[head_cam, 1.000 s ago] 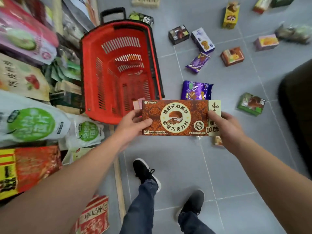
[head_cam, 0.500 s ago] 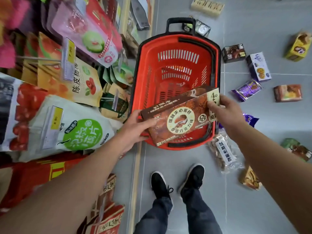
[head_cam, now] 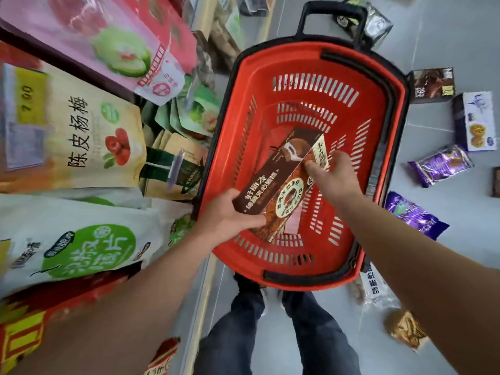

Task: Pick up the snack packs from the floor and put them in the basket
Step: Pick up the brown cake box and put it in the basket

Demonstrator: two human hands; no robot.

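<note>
Brown snack box point(head_cam: 281, 185) held by both hands inside the mouth of the red basket point(head_cam: 243, 147).

I see my left hand point(head_cam: 227, 215) curled round the box's near end and my right hand point(head_cam: 334, 175) pinching its far corner; the box tilts across the opening, clear of the slotted walls. Shelf bags point(head_cam: 81, 136) crowd the basket's left rim. Purple packs point(head_cam: 441, 165) lie just beyond the right rim on open grey floor point(head_cam: 446, 44).
</note>
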